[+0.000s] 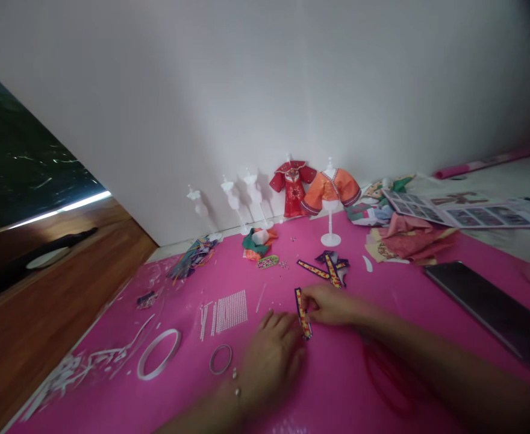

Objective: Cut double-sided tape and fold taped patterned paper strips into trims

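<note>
My right hand pinches the edge of a short patterned fabric strip, yellow and red flowers with a dark border, which lies on the pink mat. Just left of the strip, my left hand rests palm down with its fingers stretched out, holding nothing. Behind the right hand are two more matching strips, one beside a bundle of dark purple fabric. A sheet of pearl-like beads in rows lies left of the left hand. Nearer sits a small ring-shaped roll.
Mini dress forms stand along the wall, some bare, others wearing a red dress and an orange top. A white tape roll and paper scraps lie left. A dark phone-like slab and fabric pieces lie right.
</note>
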Available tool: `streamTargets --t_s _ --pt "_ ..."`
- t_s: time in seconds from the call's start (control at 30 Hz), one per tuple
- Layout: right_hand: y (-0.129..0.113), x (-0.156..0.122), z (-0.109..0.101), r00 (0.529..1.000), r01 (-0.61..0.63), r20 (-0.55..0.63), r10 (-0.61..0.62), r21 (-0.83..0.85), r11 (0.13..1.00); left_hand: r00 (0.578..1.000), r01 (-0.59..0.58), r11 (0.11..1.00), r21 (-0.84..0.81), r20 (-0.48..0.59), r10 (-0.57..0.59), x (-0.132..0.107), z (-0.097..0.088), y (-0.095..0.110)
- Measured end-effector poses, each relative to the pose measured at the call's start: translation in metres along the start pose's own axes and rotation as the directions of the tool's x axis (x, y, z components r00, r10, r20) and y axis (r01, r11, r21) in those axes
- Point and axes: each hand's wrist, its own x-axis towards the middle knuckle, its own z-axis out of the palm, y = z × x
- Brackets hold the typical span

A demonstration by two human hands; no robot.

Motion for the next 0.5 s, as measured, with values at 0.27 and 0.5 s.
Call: streamTargets --t_s 0.27,0.5 --pt "0.000 -0.001 0.000 1.000 0.009 0.027 -0.008 -0.034 0.999 1.000 0.001 1.000 -0.001 0.021 -0.001 -0.003 0.009 -0.005" --pt "0.000 -0.002 -0.002 1.000 0.020 0.021 -0.019 -0.035 0.999 0.993 0.100 0.995 0.009 -0.059 -0.100 -0.028 -0.005 -0.012"
